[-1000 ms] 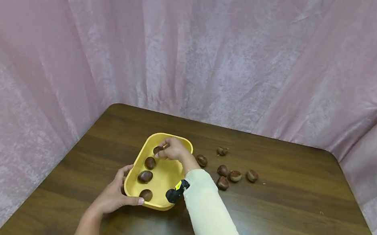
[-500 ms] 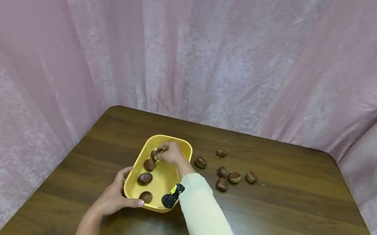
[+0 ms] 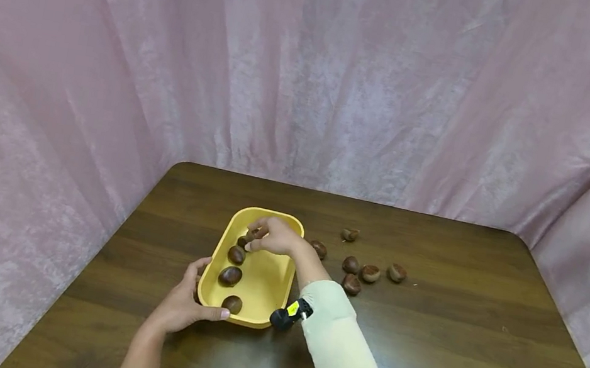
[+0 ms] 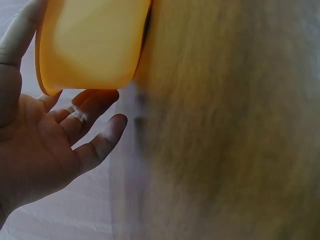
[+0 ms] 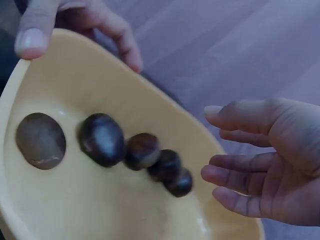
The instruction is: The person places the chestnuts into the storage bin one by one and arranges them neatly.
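Observation:
A yellow tray (image 3: 262, 287) stands on the table with several brown chestnuts (image 3: 230, 276) along its left side. At the tray's near-left corner my left hand (image 3: 182, 304) grips it, thumb over the rim and fingers along the outer wall. Over the far part of the tray is my right hand (image 3: 278, 237). In the right wrist view its fingers are spread, with nothing between them, close to the last chestnut (image 5: 178, 183) of the row. The left wrist view shows my left palm and fingers against the outside of the tray (image 4: 90, 45).
More chestnuts (image 3: 370, 274) lie loose on the brown wooden table (image 3: 450, 334), to the right of the tray. A pink curtain (image 3: 379, 82) hangs behind the table and along its sides. The right forearm crosses the tray's right rim.
My right hand has moved slightly right inside the tray, and its fingers have come away from the chestnuts at the far end. The left hand keeps its grip on the tray.

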Action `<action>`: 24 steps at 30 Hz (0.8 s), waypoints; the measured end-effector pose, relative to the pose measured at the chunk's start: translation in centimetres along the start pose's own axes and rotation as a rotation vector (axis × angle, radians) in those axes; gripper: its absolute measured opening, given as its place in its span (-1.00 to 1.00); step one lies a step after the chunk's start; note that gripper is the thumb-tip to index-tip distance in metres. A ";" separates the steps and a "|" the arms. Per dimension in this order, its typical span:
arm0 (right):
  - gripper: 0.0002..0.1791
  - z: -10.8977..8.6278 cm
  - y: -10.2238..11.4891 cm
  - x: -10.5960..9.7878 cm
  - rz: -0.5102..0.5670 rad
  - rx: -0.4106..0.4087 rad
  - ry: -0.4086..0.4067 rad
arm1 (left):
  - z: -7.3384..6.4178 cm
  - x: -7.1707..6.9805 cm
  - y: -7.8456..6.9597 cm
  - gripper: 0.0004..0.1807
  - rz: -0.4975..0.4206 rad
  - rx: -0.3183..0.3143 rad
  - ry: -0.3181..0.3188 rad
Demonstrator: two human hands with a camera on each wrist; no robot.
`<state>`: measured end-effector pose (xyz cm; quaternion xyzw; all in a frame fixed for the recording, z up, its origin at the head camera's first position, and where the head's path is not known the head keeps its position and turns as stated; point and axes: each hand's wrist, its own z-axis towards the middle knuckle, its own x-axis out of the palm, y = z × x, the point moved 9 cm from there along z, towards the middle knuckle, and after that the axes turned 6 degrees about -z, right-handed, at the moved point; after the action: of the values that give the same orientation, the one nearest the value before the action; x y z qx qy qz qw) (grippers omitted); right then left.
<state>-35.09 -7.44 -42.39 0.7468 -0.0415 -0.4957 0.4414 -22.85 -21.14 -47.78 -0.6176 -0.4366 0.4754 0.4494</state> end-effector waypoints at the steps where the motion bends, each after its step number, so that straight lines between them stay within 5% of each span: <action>1: -0.47 -0.5 0.1 -0.3 0.003 -0.016 -0.002 | 0.0 0.1 0.0 0.18 0.000 -0.002 -0.001; 15: -0.46 -6.0 -1.9 -2.5 0.031 -0.069 -0.087 | 0.2 -0.8 0.8 0.21 0.066 -0.006 -0.028; 24: -0.47 -8.0 -2.4 -3.3 0.075 -0.090 -0.173 | -1.2 -0.7 -2.5 0.20 0.086 -0.023 -0.031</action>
<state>-31.42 0.57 -40.77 0.6787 -0.0850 -0.5427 0.4874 -22.04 -21.44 -45.05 -0.6336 -0.4221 0.4986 0.4144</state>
